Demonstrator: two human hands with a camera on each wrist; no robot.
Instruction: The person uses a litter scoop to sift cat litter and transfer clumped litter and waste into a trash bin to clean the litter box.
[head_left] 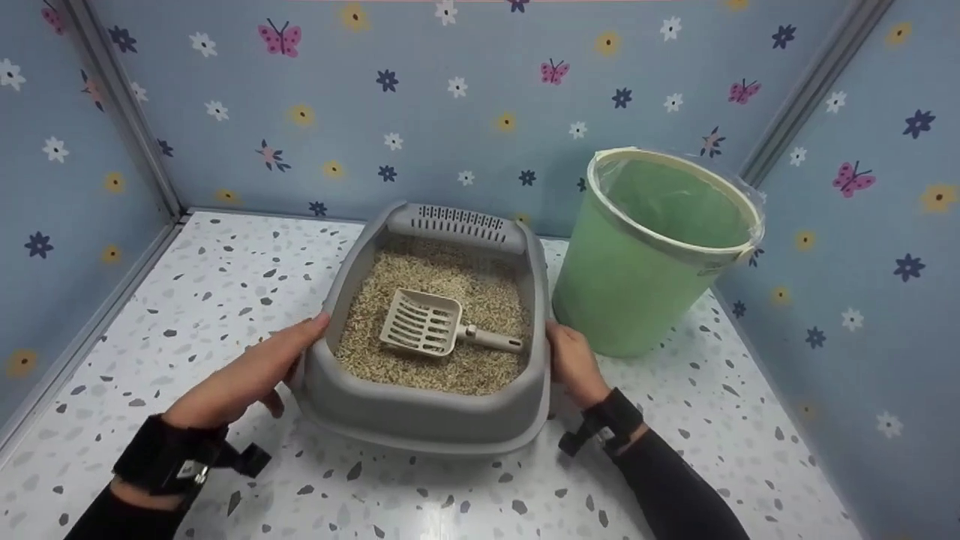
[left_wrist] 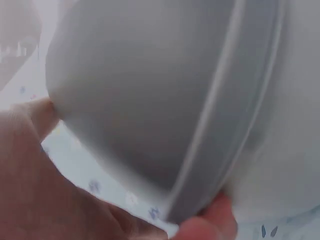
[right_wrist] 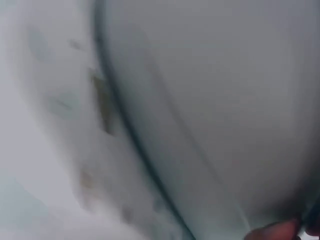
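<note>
A grey litter box (head_left: 427, 424) stands on the speckled tabletop, slightly turned, its slotted wall at the far side. Tan granular litter (head_left: 465, 274) fills its floor. On the litter lies a beige slotted litter scoop (head_left: 491, 340), handle pointing right. My left hand (head_left: 244, 375) grips the box's left side, thumb near the upper rim; in the left wrist view fingertips (left_wrist: 215, 220) curl at its lower edge. My right hand (head_left: 576, 364) holds the right side, its lower fingers mostly hidden. The right wrist view is blurred, with fingertips (right_wrist: 277, 231) at the box's edge.
A green bin (head_left: 622, 277) with a clear plastic liner stands just right of the litter box, close to my right hand. Blue walls (head_left: 465, 120) printed with flowers and butterflies enclose the white speckled table (head_left: 247, 292) at the back and both sides.
</note>
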